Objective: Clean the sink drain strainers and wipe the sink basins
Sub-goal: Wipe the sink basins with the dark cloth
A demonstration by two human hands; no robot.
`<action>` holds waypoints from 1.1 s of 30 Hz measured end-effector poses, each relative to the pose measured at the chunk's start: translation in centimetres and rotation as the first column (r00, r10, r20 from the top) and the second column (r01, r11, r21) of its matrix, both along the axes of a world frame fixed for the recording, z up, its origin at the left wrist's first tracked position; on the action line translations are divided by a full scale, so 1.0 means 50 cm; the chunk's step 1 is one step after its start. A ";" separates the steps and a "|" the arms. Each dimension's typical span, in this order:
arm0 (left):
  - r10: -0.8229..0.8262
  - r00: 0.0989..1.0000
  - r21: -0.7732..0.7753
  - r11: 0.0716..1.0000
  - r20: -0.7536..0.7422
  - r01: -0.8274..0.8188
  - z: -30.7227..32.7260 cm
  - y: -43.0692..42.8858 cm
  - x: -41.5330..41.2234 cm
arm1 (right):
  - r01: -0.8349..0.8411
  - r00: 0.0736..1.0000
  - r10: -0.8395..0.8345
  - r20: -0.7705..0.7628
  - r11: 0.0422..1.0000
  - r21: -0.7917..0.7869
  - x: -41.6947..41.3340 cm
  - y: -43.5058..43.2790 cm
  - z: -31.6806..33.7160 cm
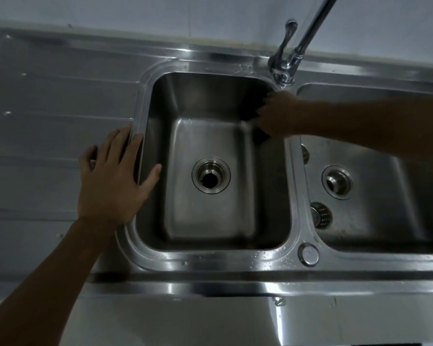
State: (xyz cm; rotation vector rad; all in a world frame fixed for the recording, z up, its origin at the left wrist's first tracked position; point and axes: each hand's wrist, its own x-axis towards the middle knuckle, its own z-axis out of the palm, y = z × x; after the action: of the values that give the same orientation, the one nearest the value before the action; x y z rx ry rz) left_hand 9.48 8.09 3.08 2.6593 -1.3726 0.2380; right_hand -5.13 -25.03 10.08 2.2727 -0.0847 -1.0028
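Step in hand, as judged: wiping the basins. The right hand (pixel 278 113) is pressing a dark wiping pad (pixel 260 138) against the right wall of the rectangular stainless-steel left basin (pixel 210 211), high up, just below the chrome swivel faucet (pixel 284 63). The fingers are curling closed around the pad; only its lower dark corner is showing, so cloth or sponge cannot be told.

The left hand (pixel 113 181) is lying flat on the basin's left rim, fingers spread, gripping nothing, the thumb hanging over the edge; it appears to be bracing the body.

The left round drain opening (pixel 211 175) is standing open with no strainer in it. A perforated metal drain strainer (pixel 321 216) is lying loose on the floor of the right steel basin (pixel 385 221), near its own drain (pixel 336 182). A second perforated piece (pixel 305 154) is sitting by the divider.

Next move, as judged: sweeping the pad down that wall and across the floor with steady pressure, then reseating the strainers.
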 end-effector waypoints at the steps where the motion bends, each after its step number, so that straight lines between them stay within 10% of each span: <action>1: 0.001 1.000 -0.002 1.000 0.006 -0.001 -0.001 0.001 0.000 | 0.025 0.999 -0.024 -0.022 0.999 0.032 -0.004 0.011 0.013; 9: 0.014 1.000 -0.001 1.000 0.009 -0.014 -0.010 -0.001 0.006 | 0.158 0.887 0.061 -0.459 0.892 0.424 -0.139 0.214 -0.066; 13: 0.013 1.000 0.013 1.000 0.021 -0.014 -0.018 0.000 0.013 | 0.167 0.965 -0.244 0.100 0.859 0.484 -0.058 0.132 -0.101; 16: 0.021 1.000 0.032 0.999 -0.016 -0.021 -0.015 0.001 0.011 | 0.134 0.499 -0.527 0.688 0.832 0.539 0.041 0.042 -0.085; 19: 0.035 0.999 0.040 0.999 -0.033 -0.033 -0.002 0.000 0.003 | 0.190 0.225 -0.516 0.826 0.855 0.482 0.135 0.003 -0.079; 28: 0.043 0.998 0.071 0.997 -0.042 -0.040 0.012 0.000 -0.002 | -0.301 0.566 -0.172 0.806 0.867 0.397 0.369 0.181 -0.104; 33: 0.035 0.999 0.058 0.998 -0.040 -0.033 0.005 0.000 0.003 | -0.225 0.476 -0.235 0.848 0.899 0.376 0.221 0.064 -0.130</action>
State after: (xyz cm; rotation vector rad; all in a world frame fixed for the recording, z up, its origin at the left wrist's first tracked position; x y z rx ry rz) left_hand 9.63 8.10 3.33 2.7199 -1.3431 0.1487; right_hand 5.90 -21.85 3.58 2.9929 -0.3292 0.3593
